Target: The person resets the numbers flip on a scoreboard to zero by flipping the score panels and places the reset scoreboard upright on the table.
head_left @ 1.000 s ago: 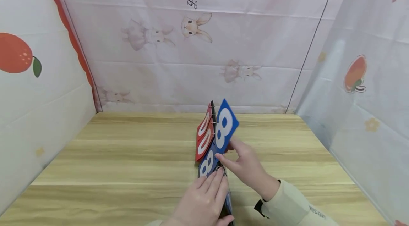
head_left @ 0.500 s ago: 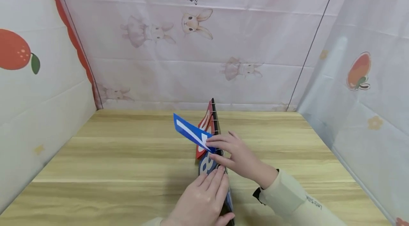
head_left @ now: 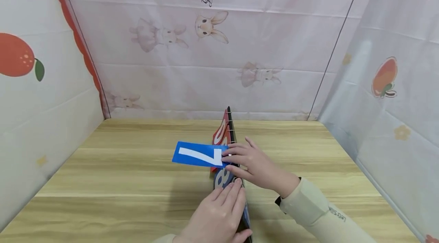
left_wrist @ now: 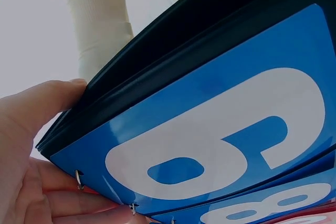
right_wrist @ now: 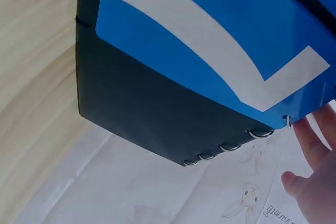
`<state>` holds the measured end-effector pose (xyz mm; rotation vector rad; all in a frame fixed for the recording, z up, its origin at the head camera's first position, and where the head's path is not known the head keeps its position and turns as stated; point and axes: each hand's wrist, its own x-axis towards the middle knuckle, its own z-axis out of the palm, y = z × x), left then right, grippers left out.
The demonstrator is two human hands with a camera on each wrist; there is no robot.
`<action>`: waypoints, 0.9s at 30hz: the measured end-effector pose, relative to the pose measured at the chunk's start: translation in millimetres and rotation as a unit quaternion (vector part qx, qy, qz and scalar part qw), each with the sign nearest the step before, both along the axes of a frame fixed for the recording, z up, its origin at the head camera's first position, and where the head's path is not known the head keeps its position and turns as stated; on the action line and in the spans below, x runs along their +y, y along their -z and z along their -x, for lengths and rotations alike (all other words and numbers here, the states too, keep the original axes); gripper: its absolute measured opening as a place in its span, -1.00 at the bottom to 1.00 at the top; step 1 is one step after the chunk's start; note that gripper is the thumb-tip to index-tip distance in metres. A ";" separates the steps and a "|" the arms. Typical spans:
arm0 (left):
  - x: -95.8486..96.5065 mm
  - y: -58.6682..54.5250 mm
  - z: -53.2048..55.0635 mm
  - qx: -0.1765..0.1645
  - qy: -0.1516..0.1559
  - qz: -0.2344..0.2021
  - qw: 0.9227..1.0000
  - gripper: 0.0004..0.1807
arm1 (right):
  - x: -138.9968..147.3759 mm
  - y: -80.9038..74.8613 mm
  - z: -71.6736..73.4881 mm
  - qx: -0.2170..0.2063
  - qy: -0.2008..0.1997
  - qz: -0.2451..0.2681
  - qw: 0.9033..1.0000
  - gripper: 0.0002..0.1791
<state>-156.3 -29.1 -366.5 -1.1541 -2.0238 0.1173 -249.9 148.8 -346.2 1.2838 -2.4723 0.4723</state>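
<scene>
A ring-bound flip scoreboard stands on the table, black with blue and red number cards. My left hand grips its top edge, thumb on one side and fingers along the rings. A blue card with a 6 hangs below that hand in the left wrist view. Another blue card, marked 7, sticks out leftward from the rings. The fingers of my right hand touch its ring edge, fairly straight. In the right wrist view a blue card slants across the black backing, my thumb apart from it.
Red cards with zeros hang at the far end of the scoreboard. A blue 8 card lies under the raised card. The wood-grain table is bounded by printed cloth walls.
The blue card swung from upright on the right over the rings to the left, then dropped lower. My right hand followed slightly and spread its fingers. My left hand stayed put.
</scene>
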 end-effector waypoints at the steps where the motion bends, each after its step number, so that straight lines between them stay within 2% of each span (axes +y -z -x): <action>1: 0.3 -0.3 -0.2 -0.006 -0.001 0.002 1.000 -0.20 | 0.6 -0.1 0.4 0.002 0.000 -0.004 1.000 -0.65; 4: 0.4 -1.5 -1.0 -0.025 -0.007 0.007 1.000 -0.19 | 1.2 0.3 1.6 0.006 -0.006 -0.007 1.000 -0.65; 7: 0.9 -2.2 -1.1 -0.024 -0.008 0.005 1.000 -0.19 | 1.3 1.0 3.5 -0.005 -0.016 -0.013 1.000 -0.61; 11: 1.9 -1.6 0.4 0.018 -0.001 -0.010 1.000 -0.18 | 1.3 2.1 7.6 -0.039 -0.026 -0.016 0.999 -0.62; 14: 2.2 -1.0 1.3 0.043 0.002 -0.018 0.999 -0.18 | 0.6 1.6 11.1 -0.038 -0.029 -0.015 0.999 -0.65; 17: 1.3 0.7 1.1 0.035 0.005 -0.026 0.999 -0.18 | -0.2 1.8 13.5 -0.034 -0.042 -0.013 0.998 -0.65; 20: 0.1 2.9 -0.8 0.016 -0.001 -0.031 0.999 -0.18 | 2.5 6.4 13.3 -0.069 -0.045 0.023 0.996 -0.64; 22: -0.1 3.3 -2.7 0.001 -0.008 -0.029 1.000 -0.18 | 7.0 11.6 11.4 -0.119 -0.029 0.078 0.989 -0.61; 23: -0.1 3.1 -3.7 -0.004 -0.014 -0.025 1.000 -0.18 | 10.1 15.1 10.3 -0.150 -0.017 0.109 0.983 -0.58; 25: 0.1 2.3 -5.2 -0.014 -0.019 -0.020 1.000 -0.18 | 17.0 22.0 8.4 -0.206 0.000 0.166 0.964 -0.50; 27: 0.3 2.2 -6.8 -0.022 -0.019 -0.022 0.999 -0.20 | 24.6 29.7 7.0 -0.264 0.015 0.190 0.946 -0.41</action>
